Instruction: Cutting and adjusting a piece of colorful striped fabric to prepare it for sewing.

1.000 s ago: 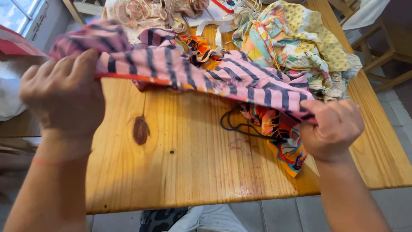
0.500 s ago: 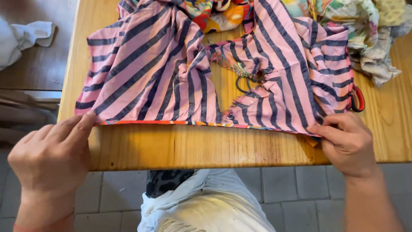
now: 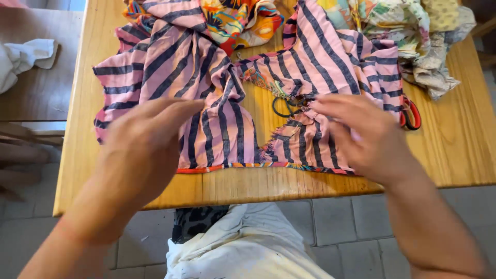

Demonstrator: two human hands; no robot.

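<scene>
A pink cloth with dark stripes (image 3: 217, 103) lies spread on the wooden table (image 3: 465, 155), its hem near the front edge. My left hand (image 3: 147, 142) hovers flat over the cloth's left half, fingers stretched and apart. My right hand (image 3: 361, 134) reaches over the right half, fingertips at a frayed gap in the middle. Black scissor handles (image 3: 284, 107) show in that gap, partly under the fabric. Neither hand grips anything.
Bright patterned cloths (image 3: 237, 18) are piled at the back of the table, floral ones (image 3: 413, 31) at the back right. A red and black band (image 3: 412, 116) pokes out at the right. A white cloth (image 3: 23, 57) lies on a darker surface at left.
Both hands held the striped cloth up, then laid it flat and let go of its hem. They now reach forward over it.
</scene>
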